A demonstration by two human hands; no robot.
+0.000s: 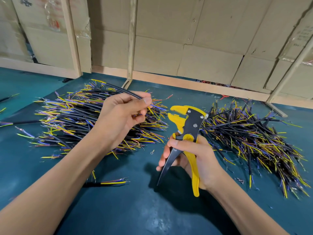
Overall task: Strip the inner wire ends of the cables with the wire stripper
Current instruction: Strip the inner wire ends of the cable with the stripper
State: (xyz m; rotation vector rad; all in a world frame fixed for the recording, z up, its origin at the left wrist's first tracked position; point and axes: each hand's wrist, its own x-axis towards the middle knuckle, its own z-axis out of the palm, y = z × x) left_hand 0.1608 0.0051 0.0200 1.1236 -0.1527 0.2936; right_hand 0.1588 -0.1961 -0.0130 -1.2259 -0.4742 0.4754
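My left hand (123,114) pinches a short black cable (118,89) between thumb and fingers; its yellow and blue inner wires stick out toward the right, just left of the stripper's jaws. My right hand (191,158) grips the yellow-and-black wire stripper (188,131) by its handles, jaws up and open, handles spread apart. A gap separates the wire ends from the jaws. A large pile of cut cables (72,119) lies under and behind my left hand. A second pile (254,143) spreads to the right of the stripper.
The teal table mat (132,200) carries a loose cable (110,182) near my left forearm and a small metal ring terminal (152,151). More stray cables lie at the far left edge. Cardboard panels on wooden frames (169,48) wall off the back of the table.
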